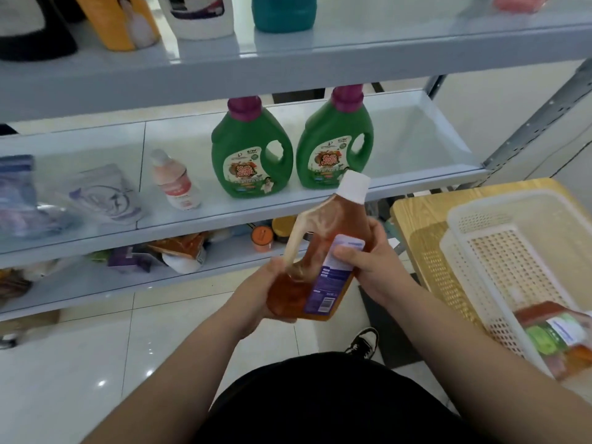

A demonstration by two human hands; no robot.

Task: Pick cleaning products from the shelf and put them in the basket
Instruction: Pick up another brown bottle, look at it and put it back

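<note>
Before the grey metal shelf [416,139], left of the wooden desk [413,209] bearing the white perforated plastic basket [499,203], the amber white-capped plastic bottle [333,225] tilts in mid-air, your 2 hands' curled fingers [375,233] gripping it, left hand [259,296] at its base, right hand [368,267] at its label.

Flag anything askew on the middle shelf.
The small pink bottle leans left, unlike the two upright green jugs beside it. The pouches further left lie slumped. Nothing looks spilled.

A shop: metal shelving [288,64] stocked with detergent jugs [251,155].
</note>
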